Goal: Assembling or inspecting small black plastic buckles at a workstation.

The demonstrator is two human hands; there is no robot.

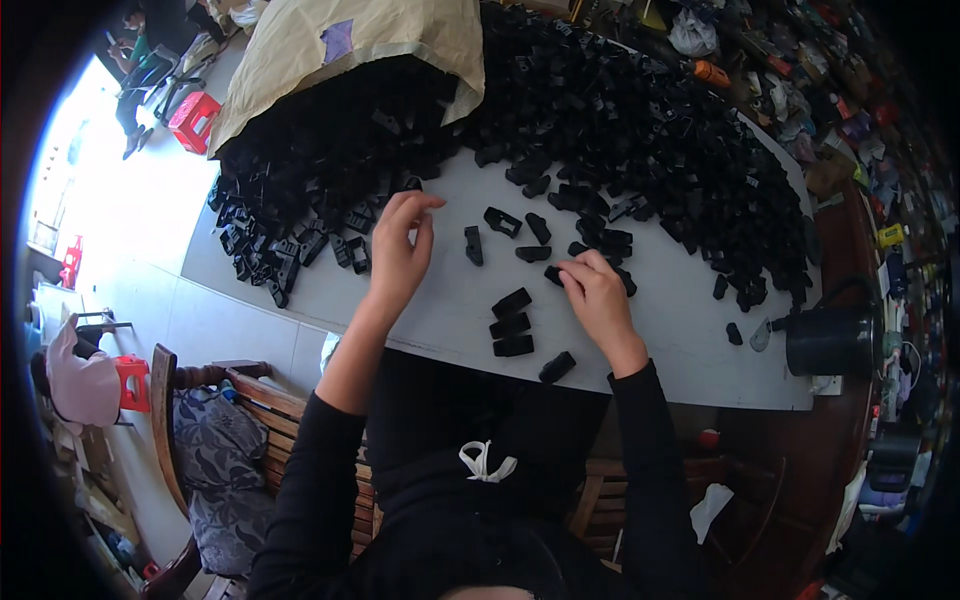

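My right hand [600, 302] is closed in a pinch on a small black plastic part [553, 274], just above the tabletop. My left hand [402, 245] is at the edge of the left heap, its fingers bent and the thumb apart from them, with nothing visible between. A black part [412, 184] lies just beyond its fingertips. Between the hands are several loose pieces, among them a hollow black plastic frame [502, 222] and a narrow black part [473, 246]. Nearer me, three black blocks [511, 325] lie in a column, with another black block [557, 367] to their right.
A large heap of black plastic parts [640, 120] covers the far side of the pale table [450, 310]. More spill from a tan sack [400, 25] at the far left. A black mug-shaped container [830, 340] is by the right edge. A wooden chair [165, 430] stands left.
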